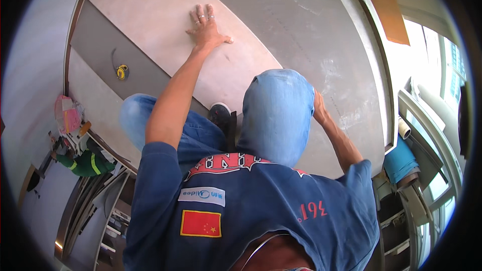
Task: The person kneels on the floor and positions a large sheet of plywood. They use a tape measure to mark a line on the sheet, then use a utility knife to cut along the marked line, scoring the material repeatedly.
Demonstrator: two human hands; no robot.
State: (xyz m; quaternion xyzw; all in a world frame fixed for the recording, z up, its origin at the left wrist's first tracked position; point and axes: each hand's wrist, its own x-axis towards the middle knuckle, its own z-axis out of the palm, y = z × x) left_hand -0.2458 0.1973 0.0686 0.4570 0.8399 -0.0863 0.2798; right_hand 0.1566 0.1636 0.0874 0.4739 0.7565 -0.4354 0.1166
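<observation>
My left hand lies flat, with its fingers spread, on a long pale board. Rings show on its fingers. This board lies diagonally over a larger grey sheet, and a strip of grey also shows along its left side. My right hand is beside my raised right knee, low over the grey sheet. The knee hides most of its fingers, so whether they grip anything is not visible. A yellow tape measure rests on the grey strip left of the pale board. My dark shoe stands on the pale board.
At the far left is a person in a green top with yellow bands, near a pink bag. Long panels lean below. On the right are a blue roll, a white roll and window frames. An orange-brown panel stands upper right.
</observation>
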